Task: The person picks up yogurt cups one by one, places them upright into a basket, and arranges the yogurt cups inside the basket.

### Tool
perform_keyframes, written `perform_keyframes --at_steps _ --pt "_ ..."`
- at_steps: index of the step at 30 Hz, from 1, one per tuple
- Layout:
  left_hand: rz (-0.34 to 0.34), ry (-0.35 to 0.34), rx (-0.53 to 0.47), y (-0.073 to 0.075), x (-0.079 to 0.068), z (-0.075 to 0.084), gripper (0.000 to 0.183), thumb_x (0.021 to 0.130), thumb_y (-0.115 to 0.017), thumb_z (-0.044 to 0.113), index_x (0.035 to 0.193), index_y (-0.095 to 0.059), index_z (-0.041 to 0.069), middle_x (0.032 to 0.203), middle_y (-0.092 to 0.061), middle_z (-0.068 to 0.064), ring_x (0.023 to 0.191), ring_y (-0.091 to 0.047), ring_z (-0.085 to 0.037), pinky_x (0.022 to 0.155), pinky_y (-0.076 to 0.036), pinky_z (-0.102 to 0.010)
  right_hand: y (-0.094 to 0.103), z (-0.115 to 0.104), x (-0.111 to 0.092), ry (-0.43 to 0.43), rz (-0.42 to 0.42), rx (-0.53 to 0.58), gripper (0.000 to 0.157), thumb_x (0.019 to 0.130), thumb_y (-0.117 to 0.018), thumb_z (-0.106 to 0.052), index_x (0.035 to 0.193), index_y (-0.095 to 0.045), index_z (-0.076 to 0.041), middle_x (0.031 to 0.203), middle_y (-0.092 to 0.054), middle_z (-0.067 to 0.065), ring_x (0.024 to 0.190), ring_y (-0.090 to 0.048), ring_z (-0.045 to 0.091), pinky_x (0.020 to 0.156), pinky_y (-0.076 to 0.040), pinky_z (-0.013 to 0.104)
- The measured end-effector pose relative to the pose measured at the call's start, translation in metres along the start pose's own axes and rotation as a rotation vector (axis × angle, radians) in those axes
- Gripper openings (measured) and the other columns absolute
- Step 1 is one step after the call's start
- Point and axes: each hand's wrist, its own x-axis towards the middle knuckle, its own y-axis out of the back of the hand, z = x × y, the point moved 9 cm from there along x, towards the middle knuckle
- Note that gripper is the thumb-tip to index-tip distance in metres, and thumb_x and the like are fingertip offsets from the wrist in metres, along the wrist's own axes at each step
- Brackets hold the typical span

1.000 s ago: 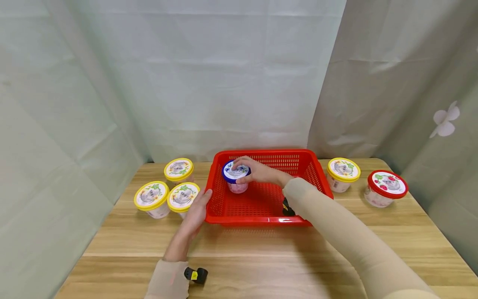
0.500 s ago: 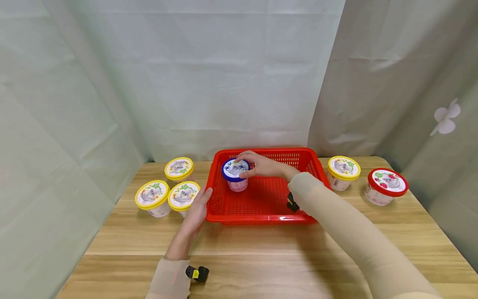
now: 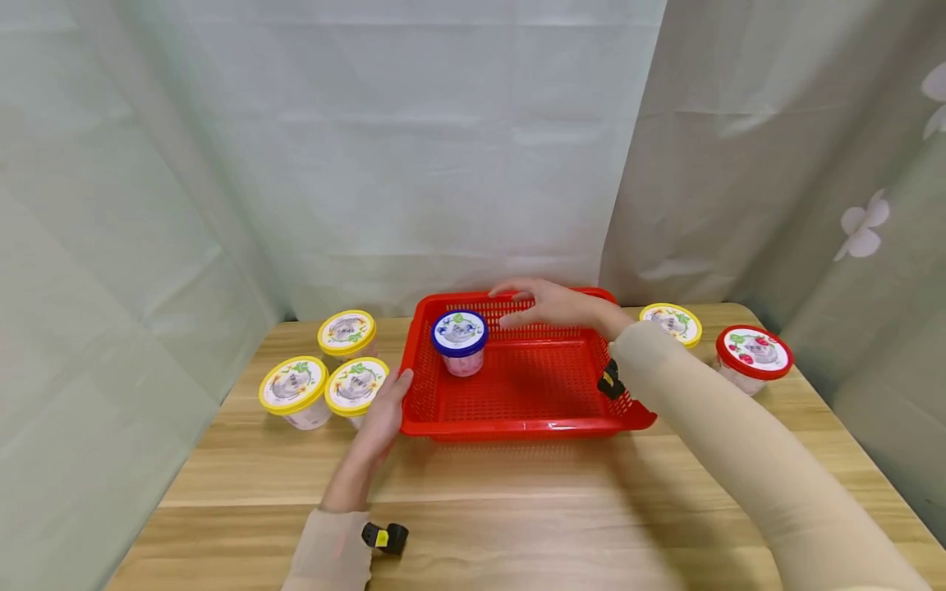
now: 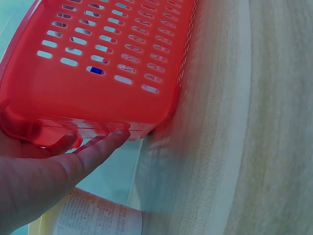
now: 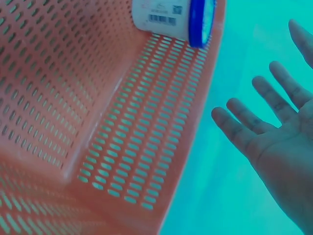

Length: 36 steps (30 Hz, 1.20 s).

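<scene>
A red plastic basket (image 3: 532, 427) with slotted walls stands on the wooden table. Inside its left part sits an upright tub (image 3: 460, 332) with a blue lid. My left hand (image 3: 382, 414) holds the basket at its left front corner, thumb by the rim and fingers against the outer wall, as the left wrist view shows. My right hand (image 3: 550, 302) is above the back of the basket, to the right of the tub and apart from it. Its fingers are spread and hold nothing; the right wrist view shows the open palm (image 5: 288, 147) beside the rim.
Left of the basket stand three yellow-lidded tubs (image 3: 294, 386), one right by my left hand. On the right, another yellow-lidded tub (image 3: 671, 322) is partly behind my right sleeve, near a red-lidded tub (image 3: 754, 353). A pale curtain (image 3: 443, 164) hangs behind the table (image 3: 473, 509).
My right hand has let go of the blue-lidded tub and moved up and right. The tub stays in the basket's left part. The left hand keeps its place on the basket.
</scene>
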Motion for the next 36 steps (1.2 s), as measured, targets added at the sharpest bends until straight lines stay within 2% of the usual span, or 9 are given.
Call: perform_keyframes --at_steps 6,10,18,23,30,36 --pt "-0.004 0.005 0.013 0.001 0.001 0.001 0.062 0.114 -0.03 0.038 0.165 -0.02 0.005 0.158 -0.039 -0.024 0.139 -0.045 -0.04 0.118 -0.036 -0.055 0.02 0.003 -0.025 -0.015 0.024 0.074 0.06 0.098 -0.073 -0.036 0.151 -0.051 -0.021 0.15 -0.055 0.004 0.14 -0.049 0.029 0.114 -0.042 0.055" --pt "-0.011 0.008 0.012 0.001 0.002 0.001 0.062 0.114 -0.029 0.038 0.166 -0.018 0.005 0.159 -0.038 -0.023 0.14 -0.043 -0.039 0.119 -0.035 -0.055 0.028 0.007 -0.04 -0.046 0.029 0.131 0.061 0.098 -0.072 -0.035 0.152 -0.049 -0.023 0.147 -0.057 0.004 0.135 -0.054 0.029 0.107 -0.049 0.054" --pt "-0.004 0.018 0.006 0.003 0.004 -0.002 0.063 0.114 -0.029 0.039 0.166 -0.017 0.005 0.16 -0.037 -0.023 0.141 -0.043 -0.039 0.119 -0.035 -0.055 0.038 0.015 -0.058 -0.028 0.056 0.124 0.06 0.099 -0.072 -0.034 0.153 -0.049 -0.021 0.147 -0.058 0.005 0.132 -0.057 0.028 0.103 -0.053 0.052" --pt "0.007 0.013 0.0 0.003 0.004 -0.002 0.065 0.114 -0.03 0.038 0.166 -0.013 0.002 0.161 -0.034 -0.025 0.143 -0.04 -0.04 0.121 -0.032 -0.055 0.046 0.024 -0.072 -0.051 0.083 0.13 0.061 0.098 -0.072 -0.033 0.153 -0.049 -0.022 0.148 -0.058 0.005 0.133 -0.056 0.028 0.105 -0.051 0.055" --pt "0.005 0.009 0.006 0.004 0.002 -0.003 0.061 0.114 -0.03 0.037 0.165 -0.019 0.004 0.157 -0.04 -0.024 0.138 -0.045 -0.04 0.118 -0.037 -0.055 0.059 0.032 -0.093 -0.068 0.119 0.101 0.057 0.1 -0.07 -0.032 0.152 -0.049 -0.024 0.151 -0.055 0.007 0.138 -0.051 0.03 0.111 -0.042 0.062" --pt "0.003 -0.01 -0.003 0.004 0.003 -0.002 0.062 0.114 -0.03 0.037 0.164 -0.02 0.002 0.156 -0.04 -0.027 0.139 -0.045 -0.041 0.118 -0.037 -0.055 0.069 0.038 -0.112 -0.079 0.136 0.064 0.057 0.101 -0.069 -0.032 0.153 -0.048 -0.02 0.155 -0.05 0.007 0.144 -0.044 0.035 0.111 -0.041 0.063"
